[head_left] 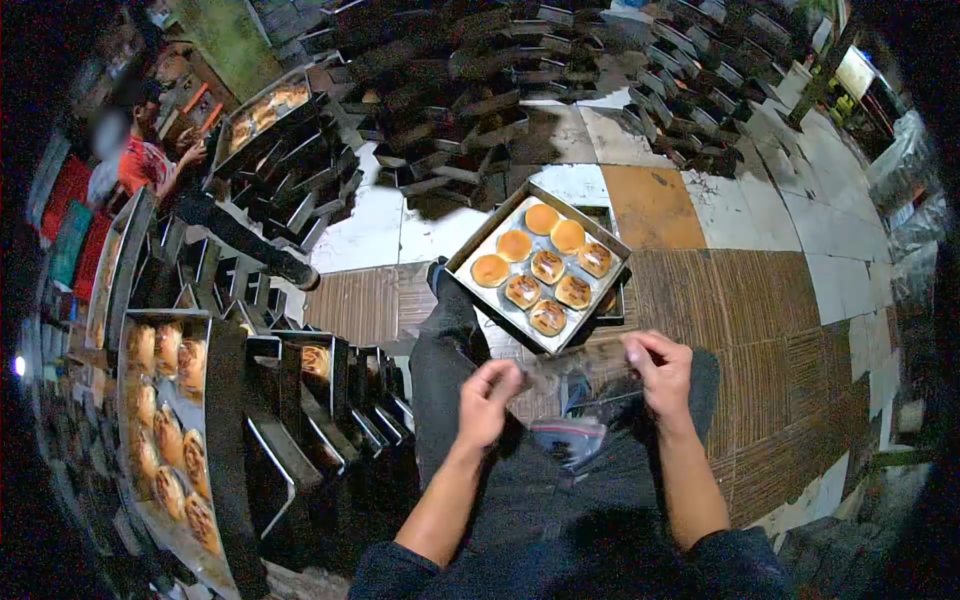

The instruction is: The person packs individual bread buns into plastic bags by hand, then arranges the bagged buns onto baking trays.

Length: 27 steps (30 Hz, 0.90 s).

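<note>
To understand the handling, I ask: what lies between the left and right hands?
In the head view, clear plastic film spans between the left hand and right hand.

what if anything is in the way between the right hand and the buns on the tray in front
Only the near rim of the tray visibly stands between the right hand and the buns. Clear plastic stretches from that hand to the left hand.
</note>
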Tool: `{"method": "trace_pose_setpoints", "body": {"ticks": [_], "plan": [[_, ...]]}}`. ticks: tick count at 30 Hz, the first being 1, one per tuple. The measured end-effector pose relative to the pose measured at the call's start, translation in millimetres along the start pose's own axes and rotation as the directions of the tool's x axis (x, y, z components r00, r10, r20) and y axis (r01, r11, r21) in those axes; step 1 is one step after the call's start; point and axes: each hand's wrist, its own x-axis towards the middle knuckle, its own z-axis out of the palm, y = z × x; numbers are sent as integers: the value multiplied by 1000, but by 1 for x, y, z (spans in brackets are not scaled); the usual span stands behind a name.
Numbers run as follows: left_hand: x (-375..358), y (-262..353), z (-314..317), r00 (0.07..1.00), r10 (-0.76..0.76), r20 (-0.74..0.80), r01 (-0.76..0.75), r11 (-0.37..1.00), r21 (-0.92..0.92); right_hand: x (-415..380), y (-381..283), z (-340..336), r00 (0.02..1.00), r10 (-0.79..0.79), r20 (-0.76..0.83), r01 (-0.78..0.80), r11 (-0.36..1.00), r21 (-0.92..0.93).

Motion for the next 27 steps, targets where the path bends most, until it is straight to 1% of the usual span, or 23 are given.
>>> {"method": "trace_pose_setpoints", "body": {"ticks": [1,3,4,5,7,8,9,10,11,12,13,14,15,16,17,18,20,21,22,23,25,26,27], "plan": [[6,15,-2,993,-73,-96,57,986,-155,5,-2,10,998,-10,67,8,1000,29],[20,8,-26,959,-52,-279,28,996,-88,11,-28,36,979,-114,167,123,992,-43],[24,18,-33,918,-59,-393,58,998,-14,15,-23,50,968,-175,182,174,985,22],[27,10,-47,890,6,-455,-19,1000,-23,25,-28,62,949,-224,224,230,973,-2],[31,-2,-71,798,53,-600,-31,998,46,62,-12,92,919,-257,300,274,962,-14],[33,-13,-82,764,57,-642,-42,998,38,85,15,109,956,-102,275,98,995,25],[37,-25,-91,723,62,-688,-57,998,30,109,57,131,964,56,262,-75,995,65],[42,-22,-91,705,116,-699,-116,992,48,136,102,154,977,96,192,-92,995,-31],[44,-22,-95,728,131,-673,-99,991,86,161,152,177,984,131,122,-115,985,-126],[49,-16,-93,732,130,-669,-77,991,109,178,211,197,971,164,177,-87,922,-376],[55,-10,-92,738,133,-662,-50,988,143,192,266,214,952,205,225,-35,807,-589],[60,-10,-96,736,255,-627,-61,947,314,205,307,232,951,138,275,116,667,-736],[63,-10,-100,743,363,-563,-64,875,480,219,350,248,936,83,341,259,492,-831],[60,-9,-100,747,307,-589,40,864,501,254,410,255,862,297,411,176,585,-792],[59,-1,-101,758,250,-602,198,792,578,272,394,268,919,294,262,-5,675,-738],[58,4,-100,756,205,-621,229,807,545,294,455,279,979,145,146,-7,732,-681],[53,1,-103,757,142,-638,285,807,518,342,505,284,982,181,46,-71,591,-804],[52,-1,-103,764,166,-624,234,830,507,350,455,287,879,472,66,-304,661,-686],[52,-3,-103,768,195,-610,171,856,489,356,460,298,891,448,-72,-362,606,-708],[52,-4,-104,772,189,-607,172,858,485,351,465,297,890,450,-78,-365,600,-711],[51,-3,-105,772,191,-606,143,877,458,342,469,294,938,345,22,-194,577,-793],[57,-2,-103,783,257,-567,148,809,570,328,470,277,964,266,-3,-179,642,-746],[57,2,-102,794,174,-582,223,808,546,315,471,260,982,185,-27,-151,701,-697]]}}
